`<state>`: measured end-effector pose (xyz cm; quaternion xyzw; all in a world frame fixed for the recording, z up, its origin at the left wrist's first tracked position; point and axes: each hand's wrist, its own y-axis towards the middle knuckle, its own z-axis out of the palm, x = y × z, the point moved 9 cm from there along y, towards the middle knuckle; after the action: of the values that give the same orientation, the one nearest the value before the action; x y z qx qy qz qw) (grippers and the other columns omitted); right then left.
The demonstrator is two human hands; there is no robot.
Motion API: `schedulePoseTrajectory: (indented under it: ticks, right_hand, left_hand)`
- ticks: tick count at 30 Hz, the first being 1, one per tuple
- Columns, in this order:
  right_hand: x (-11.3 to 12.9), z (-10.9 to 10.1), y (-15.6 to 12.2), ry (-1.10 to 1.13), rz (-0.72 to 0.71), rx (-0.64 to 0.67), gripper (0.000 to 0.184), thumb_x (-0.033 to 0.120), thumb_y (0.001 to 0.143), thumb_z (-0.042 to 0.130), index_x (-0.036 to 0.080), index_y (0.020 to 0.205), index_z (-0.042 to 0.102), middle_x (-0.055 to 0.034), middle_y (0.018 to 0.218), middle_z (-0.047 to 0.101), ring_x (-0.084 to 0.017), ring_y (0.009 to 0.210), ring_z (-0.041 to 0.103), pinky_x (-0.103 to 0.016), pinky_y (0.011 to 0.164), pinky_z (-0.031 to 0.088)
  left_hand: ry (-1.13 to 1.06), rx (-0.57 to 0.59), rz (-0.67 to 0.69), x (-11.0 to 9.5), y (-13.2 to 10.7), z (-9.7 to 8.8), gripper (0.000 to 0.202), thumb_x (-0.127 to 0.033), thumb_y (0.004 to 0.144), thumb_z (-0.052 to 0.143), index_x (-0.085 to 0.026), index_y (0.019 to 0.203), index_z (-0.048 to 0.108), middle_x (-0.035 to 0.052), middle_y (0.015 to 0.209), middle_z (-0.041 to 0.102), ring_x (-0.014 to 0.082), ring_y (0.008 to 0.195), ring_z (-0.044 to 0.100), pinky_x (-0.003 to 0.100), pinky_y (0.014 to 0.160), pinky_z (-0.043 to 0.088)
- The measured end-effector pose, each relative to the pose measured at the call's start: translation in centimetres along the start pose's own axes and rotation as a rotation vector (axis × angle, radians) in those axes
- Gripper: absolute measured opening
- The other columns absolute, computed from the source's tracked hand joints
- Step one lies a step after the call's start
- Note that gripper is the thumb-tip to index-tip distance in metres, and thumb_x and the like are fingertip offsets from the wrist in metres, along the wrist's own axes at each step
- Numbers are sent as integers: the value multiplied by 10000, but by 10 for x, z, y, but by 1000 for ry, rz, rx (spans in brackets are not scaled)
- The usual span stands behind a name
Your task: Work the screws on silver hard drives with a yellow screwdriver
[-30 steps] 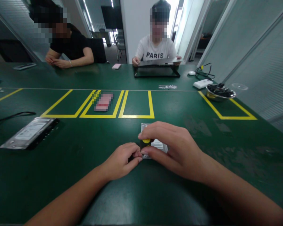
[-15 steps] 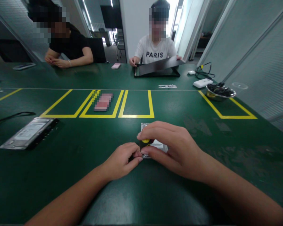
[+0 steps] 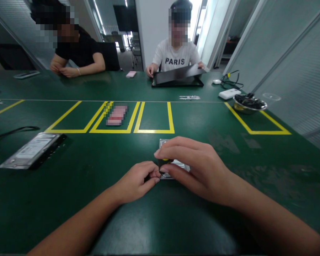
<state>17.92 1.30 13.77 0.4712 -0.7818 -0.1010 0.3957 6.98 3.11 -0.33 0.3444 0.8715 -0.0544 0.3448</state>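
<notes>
A small silver hard drive (image 3: 165,143) lies flat on the green table (image 3: 96,185) in front of me, mostly covered by my hands. My right hand (image 3: 194,167) curls over it, thumb and fingers closed round a small black tool with a yellow top (image 3: 164,161) that stands on the drive. My left hand (image 3: 137,179) is pinched shut at the drive's near left corner, fingertips meeting the right thumb; what it pinches is hidden.
Another hard drive (image 3: 32,150) lies at the left beside a black cable (image 3: 13,131). Yellow taped boxes (image 3: 138,121) cross the table's middle. A metal bowl (image 3: 249,105) sits at the right. Two people sit opposite; one holds a dark panel (image 3: 178,75).
My right fingers have closed lower over the yellow-topped tool, hiding more of it. The person opposite has tilted the dark panel up. My left hand has barely moved.
</notes>
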Motion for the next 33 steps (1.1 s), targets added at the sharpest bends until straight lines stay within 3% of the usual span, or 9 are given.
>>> schedulePoseTrajectory:
  ticks: [5,11,20,25,27,30,33]
  right_hand:
    - [2,2,0,27,-25,-28,281,149,936,573,50,1191,641,-126,1119,657,-153,1057,594,-288,955,502]
    - [3,5,2,59,-43,-71,212,166,921,612,52,1087,676,-103,994,667,-147,961,597,-283,905,517]
    - [1,2,-1,23,-32,-83,227,117,898,603,60,1111,655,-90,1084,726,-139,1046,640,-266,979,492]
    - [3,2,0,47,-30,-76,268,88,895,565,47,1148,643,-129,1152,704,-157,1117,627,-294,1015,484]
    - [2,0,0,33,-30,-98,247,148,904,606,57,1124,668,-143,1143,676,-169,1114,612,-300,969,507]
    - [-1,-4,0,-11,-2,-137,208,243,895,666,103,1039,718,-91,970,631,-148,924,604,-275,787,533]
    - [-3,-4,-1,-14,3,-141,175,200,904,643,110,1034,719,-64,915,629,-131,861,593,-271,760,523]
  left_hand:
    - [-46,7,-51,4,2,2,92,-244,912,545,-185,906,616,27,868,640,186,840,600,316,790,488]
    - [-46,-5,-54,1,4,-1,154,-306,923,539,-193,867,628,15,792,613,182,774,589,336,820,498]
    - [-27,-24,-37,2,2,2,95,-237,896,556,-170,918,619,47,951,657,198,888,609,309,764,484]
    - [-48,-33,-16,0,2,1,74,-210,890,550,-172,912,609,40,923,652,191,866,604,306,755,475]
    - [-51,-26,-22,0,2,1,74,-219,896,547,-176,904,606,31,885,643,191,854,599,313,762,473]
    - [-36,-19,-36,2,2,2,72,-227,899,551,-180,913,604,28,873,636,192,851,592,323,777,470]
    - [-22,-16,-32,3,1,3,60,-206,890,559,-184,929,598,26,890,634,190,863,587,325,783,466]
